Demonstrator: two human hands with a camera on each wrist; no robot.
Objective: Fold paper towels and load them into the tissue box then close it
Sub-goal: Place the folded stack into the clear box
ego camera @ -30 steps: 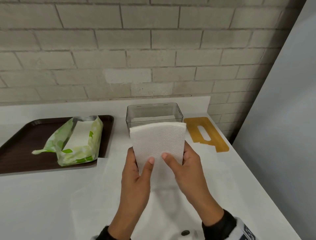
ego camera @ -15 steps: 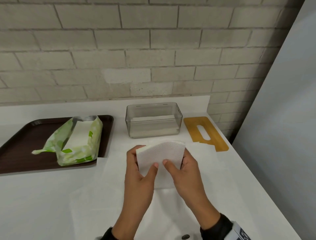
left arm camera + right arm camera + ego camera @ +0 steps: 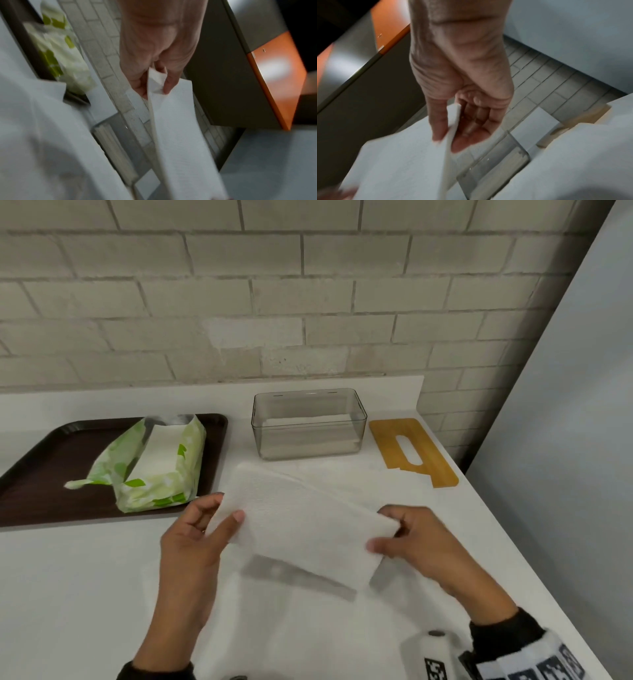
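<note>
Head view. A folded paper towel (image 3: 301,529) was held in the air above the white counter (image 3: 85,594), slanting from upper left to lower right. The left hand (image 3: 191,539) pinched its left edge, thumb on top and fingers beneath; the right hand (image 3: 414,539) pinched its right edge in the same manner. The hands stood apart, one at each short end. Behind the towel stood the clear tissue box (image 3: 308,424), open at the top, with white sheets lying on its floor. The wooden lid (image 3: 412,450), slotted in the middle, lay flat just right of the box. To the left, a green-patterned pack of towels (image 3: 150,463) rested on a dark tray (image 3: 44,494).

Left wrist view. The thumb and fingers (image 3: 169,83) were clamped on the towel's edge, where the layers showed as a thin stack.

Right wrist view. The thumb lay on the upper face and the fingers (image 3: 471,129) under it, closed on the opposite edge. The picture was blurred.

Handling. The towel is judged light, soft and limp, and likely to sag or unfold if held at one point only. A two-ended grip along the folded edges would probably keep the layers aligned while it is lowered flat into the box.
</note>
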